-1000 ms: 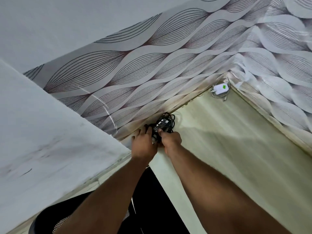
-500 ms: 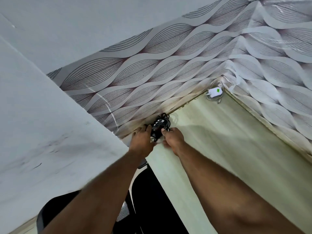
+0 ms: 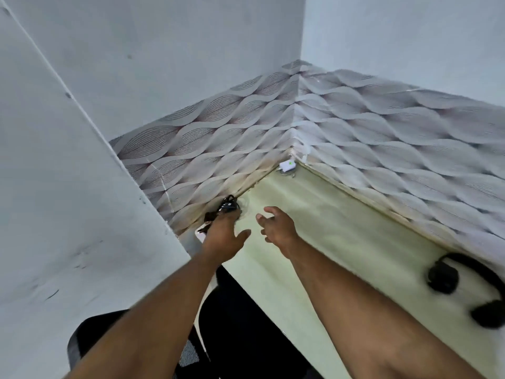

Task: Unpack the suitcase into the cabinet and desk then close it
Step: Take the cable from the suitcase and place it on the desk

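A black power adapter with its coiled cable lies on the pale green desk, against the patterned wall near the desk's left end. My left hand hovers just in front of it with fingers spread, partly hiding it. Whether the fingertips touch it I cannot tell. Apart to the right, my right hand is lifted off the desk with loosely curled fingers and holds nothing. The suitcase and cabinet are out of view.
A small white charger sits in the desk's far corner. Black headphones lie at the desk's right side. A white partition panel stands at the left. A black mesh chair is below the desk edge.
Both hands have let go of the black adapter and pulled back from it, the right one farther. The view has tilted up and right, bringing the headphones into sight.
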